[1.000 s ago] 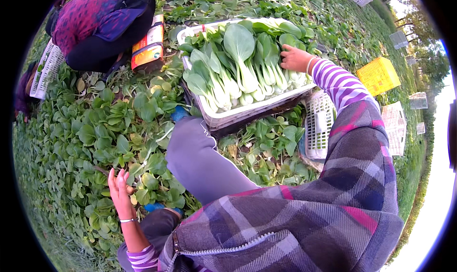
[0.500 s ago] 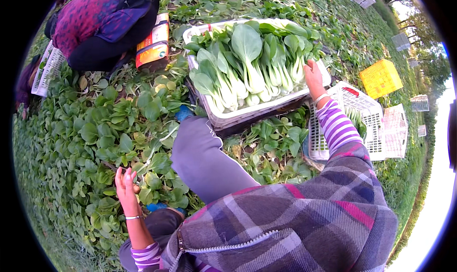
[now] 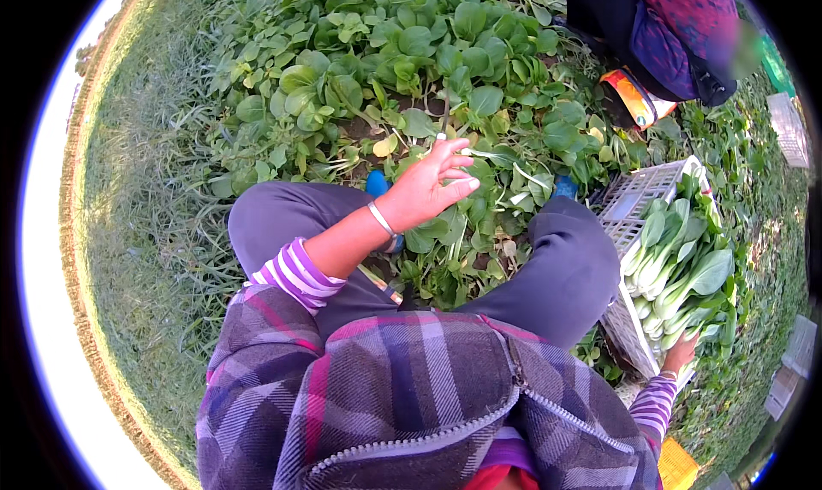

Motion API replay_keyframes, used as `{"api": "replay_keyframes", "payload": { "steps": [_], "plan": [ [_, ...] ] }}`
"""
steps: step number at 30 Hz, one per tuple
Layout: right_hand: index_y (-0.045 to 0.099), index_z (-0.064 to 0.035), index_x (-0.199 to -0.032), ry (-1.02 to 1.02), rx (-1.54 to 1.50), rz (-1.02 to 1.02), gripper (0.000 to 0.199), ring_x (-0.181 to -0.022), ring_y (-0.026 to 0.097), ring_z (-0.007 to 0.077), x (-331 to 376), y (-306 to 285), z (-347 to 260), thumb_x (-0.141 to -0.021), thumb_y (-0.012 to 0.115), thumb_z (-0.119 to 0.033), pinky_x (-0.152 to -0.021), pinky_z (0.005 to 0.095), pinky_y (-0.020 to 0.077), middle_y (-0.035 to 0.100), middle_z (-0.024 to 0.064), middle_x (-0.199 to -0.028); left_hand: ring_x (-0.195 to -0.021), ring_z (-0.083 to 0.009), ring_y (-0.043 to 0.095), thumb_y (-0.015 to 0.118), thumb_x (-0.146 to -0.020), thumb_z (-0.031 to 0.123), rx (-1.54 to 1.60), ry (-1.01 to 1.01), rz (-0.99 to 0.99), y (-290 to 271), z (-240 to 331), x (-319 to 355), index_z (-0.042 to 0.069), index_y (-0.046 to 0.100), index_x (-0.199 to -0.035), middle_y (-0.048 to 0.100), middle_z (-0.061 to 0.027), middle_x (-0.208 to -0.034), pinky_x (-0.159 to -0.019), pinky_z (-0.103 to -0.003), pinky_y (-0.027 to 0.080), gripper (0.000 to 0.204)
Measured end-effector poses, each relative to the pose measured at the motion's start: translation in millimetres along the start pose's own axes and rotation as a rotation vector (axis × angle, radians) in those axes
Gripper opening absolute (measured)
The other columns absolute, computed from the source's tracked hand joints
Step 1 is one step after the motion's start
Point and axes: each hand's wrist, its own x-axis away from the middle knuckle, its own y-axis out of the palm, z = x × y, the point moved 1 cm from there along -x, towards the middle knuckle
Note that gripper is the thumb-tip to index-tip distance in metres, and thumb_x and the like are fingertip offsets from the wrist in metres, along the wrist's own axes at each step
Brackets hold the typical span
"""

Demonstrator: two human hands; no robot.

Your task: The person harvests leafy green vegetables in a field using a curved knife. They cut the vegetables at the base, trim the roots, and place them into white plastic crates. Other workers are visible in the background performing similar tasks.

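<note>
The view had swung left, so a bed of leafy greens (image 3: 411, 40) spread ahead, suggesting attention had passed from crated heads to growing plants. A white plastic crate (image 3: 632, 190) stood beside the right knee, full of bok choy (image 3: 676, 271). The left hand (image 3: 421, 186) hovered above the bed, forearm slanting over the thigh; the right (image 3: 681, 353) reached to the crate's end, its grip impossible to tell. A narrow-bladed tool (image 3: 445, 113) rose from the left fingers, seemingly curled loosely around it.
</note>
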Motion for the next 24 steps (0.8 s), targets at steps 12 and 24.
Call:
{"api": "replay_keyframes", "payload": {
  "steps": [12, 24],
  "plan": [
    [0.056, 0.0026, -0.113, -0.574, -1.215, -0.222, 0.029, -0.103, 0.055, 0.0185, 125.0, -313.2, -292.4, -0.09, 0.05, -0.013, -0.093, 0.0309, 0.0392, 0.06, 0.0105, -0.11, -0.095, -0.0141, 0.057, 0.062, -0.082, 0.008, -0.073, 0.385, -0.165, -31.5, 56.3, 53.3, 0.004, 0.042, -0.129, 0.054, -0.0122, -0.119, -0.072, -0.023, 0.043, 0.052],
    [0.041, 0.0007, -0.125, -0.913, -1.605, -1.692, 0.038, -0.092, 0.06, 0.0188, 366.8, -360.7, -609.4, -0.093, 0.048, -0.018, -0.079, 0.0289, 0.0506, 0.058, 0.0121, -0.109, -0.087, -0.0192, 0.063, 0.057, -0.087, 0.015, 0.233, 0.385, -0.357, -140.5, 79.5, 92.1, 0.003, 0.047, -0.123, 0.061, -0.0125, -0.103, -0.074, -0.029, 0.05, 0.04]
  ]
}}
